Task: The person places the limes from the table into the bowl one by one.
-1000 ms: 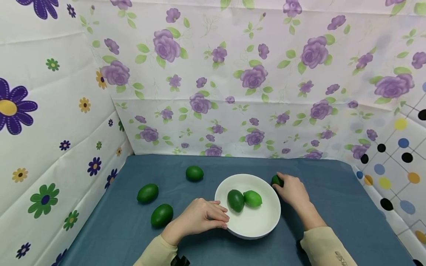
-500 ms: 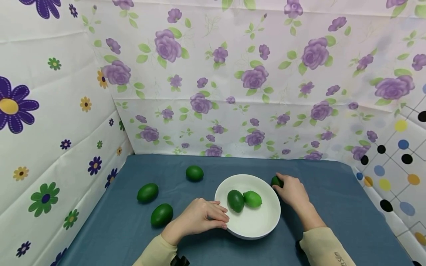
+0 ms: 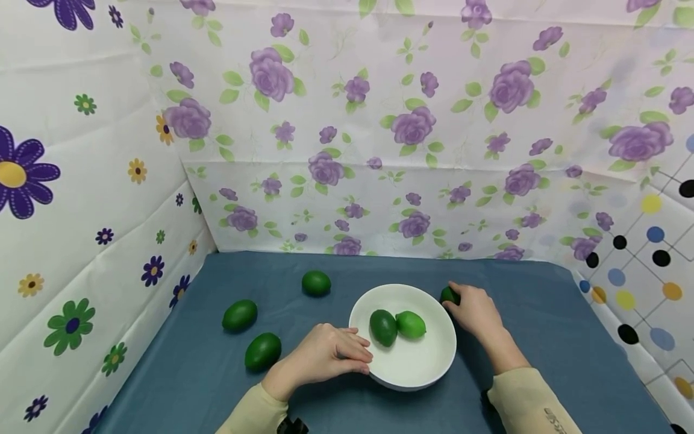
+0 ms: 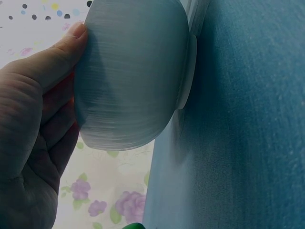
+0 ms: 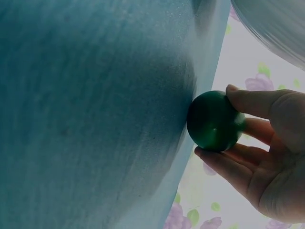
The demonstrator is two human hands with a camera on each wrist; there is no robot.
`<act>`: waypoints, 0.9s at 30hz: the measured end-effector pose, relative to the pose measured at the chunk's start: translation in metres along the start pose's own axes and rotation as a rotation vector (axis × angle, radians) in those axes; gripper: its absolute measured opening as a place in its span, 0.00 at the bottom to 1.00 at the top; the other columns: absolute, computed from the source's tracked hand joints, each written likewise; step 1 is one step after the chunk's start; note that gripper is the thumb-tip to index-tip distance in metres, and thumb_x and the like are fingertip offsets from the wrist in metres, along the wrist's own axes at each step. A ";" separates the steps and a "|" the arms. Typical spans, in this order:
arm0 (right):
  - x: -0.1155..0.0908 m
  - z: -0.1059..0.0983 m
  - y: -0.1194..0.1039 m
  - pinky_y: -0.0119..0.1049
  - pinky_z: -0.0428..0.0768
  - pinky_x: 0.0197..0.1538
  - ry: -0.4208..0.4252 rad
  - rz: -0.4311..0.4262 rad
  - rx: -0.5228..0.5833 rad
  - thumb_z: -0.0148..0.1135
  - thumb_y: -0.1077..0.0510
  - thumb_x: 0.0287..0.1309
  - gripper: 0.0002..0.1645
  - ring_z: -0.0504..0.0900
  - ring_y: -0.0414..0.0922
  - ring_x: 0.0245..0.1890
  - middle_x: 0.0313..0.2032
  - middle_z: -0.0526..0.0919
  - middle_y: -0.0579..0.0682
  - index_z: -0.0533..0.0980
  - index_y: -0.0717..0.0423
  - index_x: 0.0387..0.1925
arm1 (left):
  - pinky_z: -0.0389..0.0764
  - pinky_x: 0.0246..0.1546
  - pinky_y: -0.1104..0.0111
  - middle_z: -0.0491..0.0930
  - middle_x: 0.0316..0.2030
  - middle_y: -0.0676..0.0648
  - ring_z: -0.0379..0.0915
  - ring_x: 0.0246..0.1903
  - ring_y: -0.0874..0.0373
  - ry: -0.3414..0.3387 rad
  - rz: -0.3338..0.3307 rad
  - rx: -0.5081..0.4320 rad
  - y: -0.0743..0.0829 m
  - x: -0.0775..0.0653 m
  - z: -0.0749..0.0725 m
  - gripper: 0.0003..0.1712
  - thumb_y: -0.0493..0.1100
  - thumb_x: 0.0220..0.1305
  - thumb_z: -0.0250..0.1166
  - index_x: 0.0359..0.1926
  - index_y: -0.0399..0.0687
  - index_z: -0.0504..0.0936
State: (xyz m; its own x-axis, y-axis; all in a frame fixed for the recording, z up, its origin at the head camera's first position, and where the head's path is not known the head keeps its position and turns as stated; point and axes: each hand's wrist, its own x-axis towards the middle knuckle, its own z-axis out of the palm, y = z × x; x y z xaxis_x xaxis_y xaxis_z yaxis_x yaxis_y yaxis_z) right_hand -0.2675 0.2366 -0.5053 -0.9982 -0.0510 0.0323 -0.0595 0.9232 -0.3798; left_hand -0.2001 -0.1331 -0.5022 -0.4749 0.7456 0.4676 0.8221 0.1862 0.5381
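Note:
A white bowl (image 3: pixel 414 367) stands on the blue cloth. Inside it lie a dark green oval fruit (image 3: pixel 383 328) and a smaller bright green lime (image 3: pixel 410 325), touching each other. My left hand (image 3: pixel 325 355) holds the bowl's near-left rim, fingers reaching over the edge; the left wrist view shows the thumb (image 4: pixel 66 45) at the rim. Right of the bowl, my right hand (image 3: pixel 479 313) grips another dark green fruit (image 5: pixel 214 121) between thumb and fingers. That fruit is low at the cloth; whether it touches is hard to tell. The hand partly hides it in the head view.
Three dark green fruits lie left of the bowl: one at the back (image 3: pixel 316 283), one at the far left (image 3: pixel 240 316) and one near the left wrist (image 3: pixel 262 352). Floral sheets (image 3: pixel 347 120) enclose the table (image 3: pixel 520 283) at the back and left, a dotted sheet (image 3: pixel 645 289) at the right.

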 end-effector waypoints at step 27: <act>0.003 -0.005 0.011 0.63 0.84 0.48 -0.066 0.030 0.056 0.70 0.49 0.72 0.41 0.83 0.66 0.53 0.61 0.80 0.73 0.69 0.60 0.78 | 0.81 0.66 0.52 0.91 0.43 0.59 0.86 0.53 0.64 -0.005 0.002 -0.002 -0.001 0.000 0.000 0.10 0.46 0.64 0.80 0.44 0.48 0.96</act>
State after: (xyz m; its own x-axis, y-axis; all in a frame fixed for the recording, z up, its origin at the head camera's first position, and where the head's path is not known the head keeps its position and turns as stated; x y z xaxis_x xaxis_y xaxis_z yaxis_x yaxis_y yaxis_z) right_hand -0.2711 0.2484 -0.5043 -0.9979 -0.0503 -0.0398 -0.0283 0.9022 -0.4304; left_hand -0.2011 -0.1334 -0.5033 -0.4716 0.7492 0.4652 0.8223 0.1830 0.5389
